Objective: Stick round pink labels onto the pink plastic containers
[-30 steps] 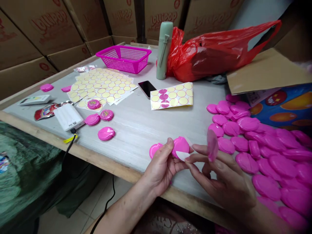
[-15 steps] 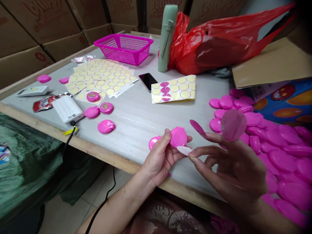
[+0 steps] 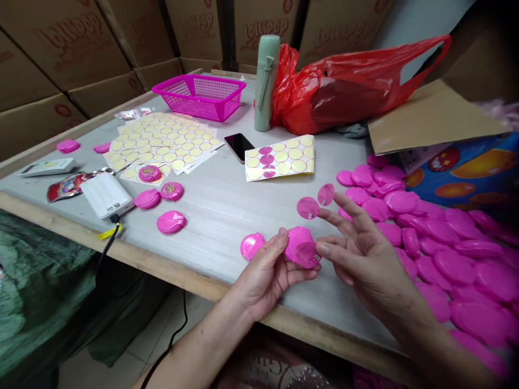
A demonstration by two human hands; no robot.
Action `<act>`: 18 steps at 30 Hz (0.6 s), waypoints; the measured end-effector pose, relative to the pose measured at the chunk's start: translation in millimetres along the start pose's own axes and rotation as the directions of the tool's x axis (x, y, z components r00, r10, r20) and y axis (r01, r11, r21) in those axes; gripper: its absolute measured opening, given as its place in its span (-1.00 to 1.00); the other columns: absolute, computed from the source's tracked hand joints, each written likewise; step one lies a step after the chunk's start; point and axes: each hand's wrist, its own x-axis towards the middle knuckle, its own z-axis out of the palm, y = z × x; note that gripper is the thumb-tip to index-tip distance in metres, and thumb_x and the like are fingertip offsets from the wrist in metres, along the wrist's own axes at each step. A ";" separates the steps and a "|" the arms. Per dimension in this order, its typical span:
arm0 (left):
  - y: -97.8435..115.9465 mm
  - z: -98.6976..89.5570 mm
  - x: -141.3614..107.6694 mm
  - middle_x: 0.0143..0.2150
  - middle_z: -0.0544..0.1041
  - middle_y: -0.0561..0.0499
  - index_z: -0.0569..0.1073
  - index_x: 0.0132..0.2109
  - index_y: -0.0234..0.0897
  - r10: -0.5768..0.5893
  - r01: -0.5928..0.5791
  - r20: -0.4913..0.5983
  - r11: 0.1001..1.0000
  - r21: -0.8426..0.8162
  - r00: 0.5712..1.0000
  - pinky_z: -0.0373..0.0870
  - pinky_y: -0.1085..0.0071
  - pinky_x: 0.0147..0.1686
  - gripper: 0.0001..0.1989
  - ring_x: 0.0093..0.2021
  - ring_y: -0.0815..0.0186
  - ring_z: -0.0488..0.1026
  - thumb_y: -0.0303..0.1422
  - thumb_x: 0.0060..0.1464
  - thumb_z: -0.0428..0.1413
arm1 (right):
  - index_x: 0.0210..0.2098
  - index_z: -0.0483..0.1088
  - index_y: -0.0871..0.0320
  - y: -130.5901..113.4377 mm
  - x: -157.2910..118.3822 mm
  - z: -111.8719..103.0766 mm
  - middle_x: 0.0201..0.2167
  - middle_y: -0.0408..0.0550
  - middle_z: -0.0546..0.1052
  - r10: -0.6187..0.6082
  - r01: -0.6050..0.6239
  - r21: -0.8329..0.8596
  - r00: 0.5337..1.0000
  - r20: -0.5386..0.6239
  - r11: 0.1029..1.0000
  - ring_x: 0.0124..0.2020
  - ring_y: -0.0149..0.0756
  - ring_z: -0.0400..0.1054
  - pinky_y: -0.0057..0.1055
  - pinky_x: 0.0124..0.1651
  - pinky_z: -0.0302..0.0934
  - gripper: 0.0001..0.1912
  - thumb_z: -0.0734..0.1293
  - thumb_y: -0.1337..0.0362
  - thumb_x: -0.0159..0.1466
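Observation:
My left hand [image 3: 270,275] is closed around a round pink plastic case [image 3: 299,240], thumb on top, near the table's front edge. Between the thumb and a finger of my right hand [image 3: 360,254] is a round pink sticker [image 3: 307,252], which overlaps the lower right of the case; whether it touches cannot be told. Two more round stickers cling to my right fingertips, one sticker [image 3: 307,208] at the left and another sticker [image 3: 325,194] above it. Another pink case [image 3: 252,246] lies on the table just left of my left hand.
Many pink cases [image 3: 458,259] are heaped at right beside an opened carton [image 3: 430,119]. A folded sticker sheet [image 3: 279,158], phone [image 3: 239,146], green flask [image 3: 267,81], red bag [image 3: 336,89] and pink basket [image 3: 198,97] stand behind. Yellow sticker sheets [image 3: 158,138] and a power bank [image 3: 106,194] lie left.
My right hand has turned and come toward the left hand, bringing its pinched sticker over the pink case. The stickers on its other fingers now face the camera. The view has shifted slightly.

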 end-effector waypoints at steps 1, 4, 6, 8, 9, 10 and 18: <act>0.0 0.2 0.0 -0.20 0.64 -0.23 0.53 -0.04 -0.50 -0.006 0.006 -0.002 1.000 0.003 1.000 0.60 0.36 -0.25 -0.60 -0.34 0.26 0.62 -0.18 0.32 0.06 | 0.34 0.16 -0.29 0.3 -0.2 0.1 0.18 -0.01 0.47 -0.001 0.001 -0.005 1.000 0.004 1.000 -0.38 -0.32 0.56 -0.66 -0.85 0.13 -0.19 0.49 0.28 0.20; -0.3 0.7 -0.5 -0.22 0.63 -0.22 0.53 -0.04 -0.51 -0.017 0.017 -0.003 1.000 0.023 1.000 0.60 0.39 -0.27 -0.59 -0.35 0.27 0.63 -0.16 0.31 0.06 | 0.33 0.17 -0.28 0.3 -0.6 0.5 0.20 -0.01 0.47 -0.001 0.001 0.003 1.000 0.018 1.000 -0.41 -0.34 0.55 -0.67 -0.83 0.16 -0.19 0.50 0.29 0.19; -0.5 0.8 -0.9 -0.24 0.63 -0.21 0.54 -0.04 -0.51 -0.028 0.028 -0.004 0.999 0.039 1.000 0.59 0.41 -0.29 -0.57 -0.36 0.28 0.62 -0.15 0.32 0.04 | 0.34 0.17 -0.27 0.2 -0.5 0.4 0.20 0.01 0.46 0.006 -0.006 0.012 1.000 0.015 1.000 -0.40 -0.34 0.55 -0.67 -0.82 0.16 -0.18 0.50 0.30 0.19; -0.6 0.8 -1.1 -0.25 0.62 -0.20 0.54 -0.04 -0.51 -0.042 0.042 -0.004 0.998 0.050 0.999 0.59 0.43 -0.31 -0.56 -0.37 0.29 0.62 -0.15 0.34 0.02 | 0.35 0.15 -0.27 0.4 0.0 0.0 0.21 0.01 0.45 0.005 -0.005 0.006 1.000 0.008 1.000 -0.39 -0.33 0.55 -0.67 -0.83 0.15 -0.16 0.50 0.30 0.19; -0.6 0.6 -1.1 -0.26 0.62 -0.20 0.54 -0.04 -0.51 -0.045 0.045 -0.004 0.997 0.055 0.999 0.59 0.44 -0.31 -0.56 -0.38 0.29 0.62 -0.15 0.34 0.01 | 0.36 0.14 -0.28 0.4 0.3 -0.2 0.22 0.01 0.44 0.003 -0.003 0.001 1.000 0.004 1.000 -0.39 -0.33 0.55 -0.66 -0.83 0.16 -0.15 0.50 0.30 0.19; -0.7 0.4 -1.1 -0.26 0.62 -0.20 0.54 -0.04 -0.51 -0.047 0.047 -0.005 0.997 0.059 0.999 0.59 0.44 -0.32 -0.56 -0.38 0.29 0.62 -0.16 0.34 0.01 | 0.36 0.13 -0.28 0.3 0.7 -0.4 0.23 0.02 0.43 0.003 -0.003 -0.003 1.000 0.002 1.000 -0.40 -0.34 0.55 -0.66 -0.83 0.15 -0.15 0.50 0.29 0.18; -1.5 -2.6 1.0 -0.30 0.62 -0.19 0.55 -0.06 -0.52 -0.047 0.047 -0.004 0.996 0.081 0.999 0.59 0.46 -0.34 -0.56 -0.40 0.30 0.61 -0.14 0.31 0.05 | 0.34 0.14 -0.31 -7.2 0.2 2.0 0.28 0.01 0.37 0.080 -0.080 0.013 0.997 -0.019 0.997 -0.41 -0.35 0.52 -0.64 -0.81 0.16 -0.08 0.56 0.25 0.11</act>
